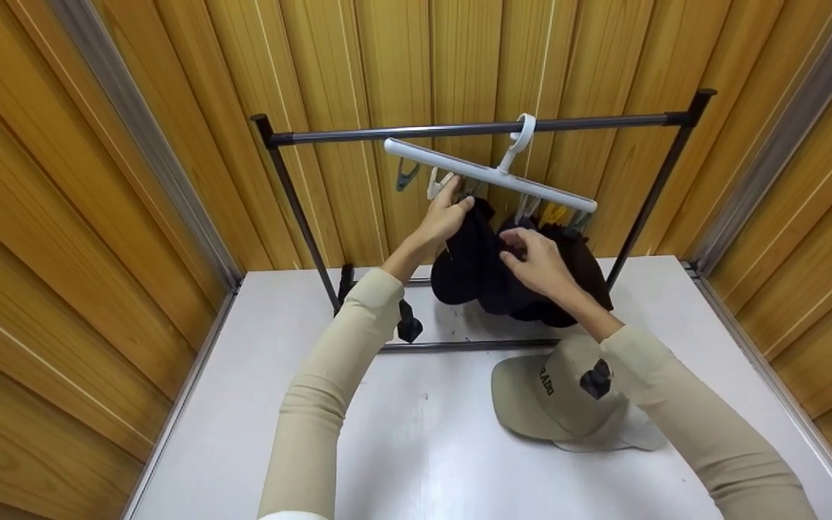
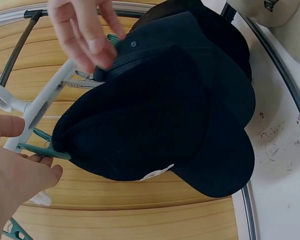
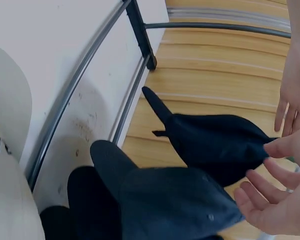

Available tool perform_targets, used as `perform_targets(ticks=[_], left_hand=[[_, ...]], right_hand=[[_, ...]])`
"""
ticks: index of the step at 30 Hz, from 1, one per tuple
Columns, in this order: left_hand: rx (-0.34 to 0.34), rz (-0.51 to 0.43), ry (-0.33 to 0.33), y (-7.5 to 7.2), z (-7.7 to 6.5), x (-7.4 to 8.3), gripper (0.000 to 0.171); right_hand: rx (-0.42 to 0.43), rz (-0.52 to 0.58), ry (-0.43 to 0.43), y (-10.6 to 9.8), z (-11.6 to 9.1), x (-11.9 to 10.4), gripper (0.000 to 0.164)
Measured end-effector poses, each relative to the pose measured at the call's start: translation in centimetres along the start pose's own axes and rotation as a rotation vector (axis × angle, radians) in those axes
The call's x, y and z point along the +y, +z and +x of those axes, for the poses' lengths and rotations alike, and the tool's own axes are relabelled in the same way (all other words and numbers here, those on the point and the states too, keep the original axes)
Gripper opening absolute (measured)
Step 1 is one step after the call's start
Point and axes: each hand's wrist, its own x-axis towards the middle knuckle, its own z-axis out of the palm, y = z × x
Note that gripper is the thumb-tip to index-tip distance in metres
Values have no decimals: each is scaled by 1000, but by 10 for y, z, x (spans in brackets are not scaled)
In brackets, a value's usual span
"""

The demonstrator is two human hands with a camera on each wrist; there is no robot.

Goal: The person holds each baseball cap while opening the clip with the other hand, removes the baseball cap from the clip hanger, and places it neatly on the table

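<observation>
A white clip hanger point(image 1: 452, 160) hangs tilted from the rack's rail, its left end higher. Dark caps hang below it; the nearest in the left wrist view is a navy cap point(image 2: 135, 120), held at one edge by a green clip point(image 2: 45, 148). My left hand point(image 1: 445, 220) is at this clip, fingertips by its handles, which stand apart. My right hand point(image 1: 537, 261) hovers in front of the caps, fingers loosely bent and holding nothing. In the right wrist view its thumb point(image 3: 282, 147) is close to the cap's clipped end; whether they touch I cannot tell.
A dark metal rack point(image 1: 344, 135) stands on the white surface point(image 1: 401, 448) against wooden panels point(image 1: 387, 65). Near the front right lies a tan cap point(image 1: 528, 397), with a white cap point(image 1: 643, 430) partly beneath it. A white clip point(image 1: 438, 184) and a grey-green clip point(image 1: 406, 175) hang on the hanger's left.
</observation>
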Motion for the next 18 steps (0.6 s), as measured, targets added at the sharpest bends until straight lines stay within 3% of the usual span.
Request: perform_targets(ticks=[5,9,18], left_hand=[[57,-132,27,9,1,-1,51],[86,-183,14,14,-2,0,41],[76,-89,69,15,-4,0,32]], right_hand=[[26,34,-4,10,6,-4,49],[37,61,-13,15,12,-8,49],[95,178,10,20,21,-19,39]])
